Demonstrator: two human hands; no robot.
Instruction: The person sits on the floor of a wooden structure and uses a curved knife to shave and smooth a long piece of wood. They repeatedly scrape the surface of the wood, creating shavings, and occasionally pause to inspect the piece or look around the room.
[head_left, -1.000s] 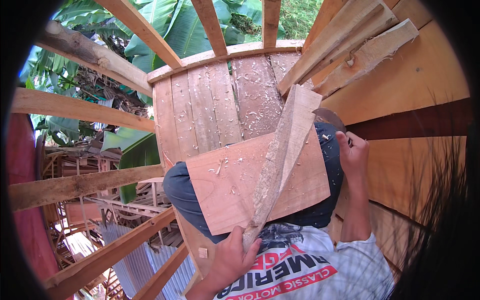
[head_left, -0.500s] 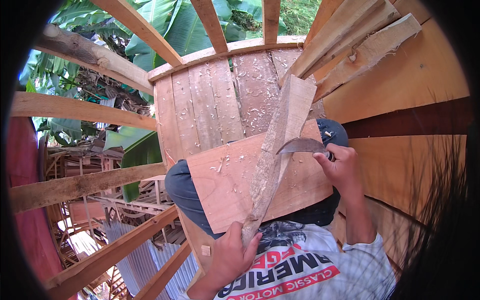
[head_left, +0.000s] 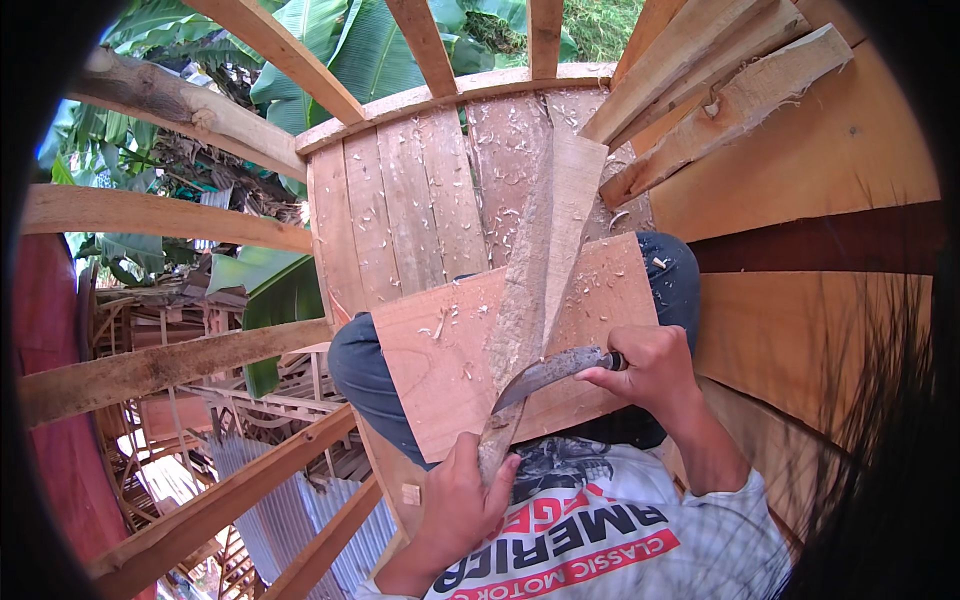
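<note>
A long, roughly hewn piece of wood (head_left: 535,235) slants across my lap, its narrow end near my body and its wide end pointing away. My left hand (head_left: 465,500) is closed round that narrow end. In my right hand (head_left: 655,372) is the dark handle of a curved knife (head_left: 545,375). The blade lies across the wood a little beyond my left hand, its tip over the wood's left edge. Beneath the wood a flat reddish board (head_left: 425,345) rests on my legs, with a few shavings on it.
Pale shavings are scattered over the plank floor (head_left: 400,210) ahead. Several rough wood pieces (head_left: 720,105) lean at the upper right, beside wide orange-brown boards (head_left: 815,330). Open wooden slats (head_left: 170,360) run along the left, with green leaves and corrugated sheets beyond. A small wood block (head_left: 411,494) lies near my left hand.
The knife has moved down along the wood toward my left hand, with my right hand following. The far end of the wood has swung a little to the left.
</note>
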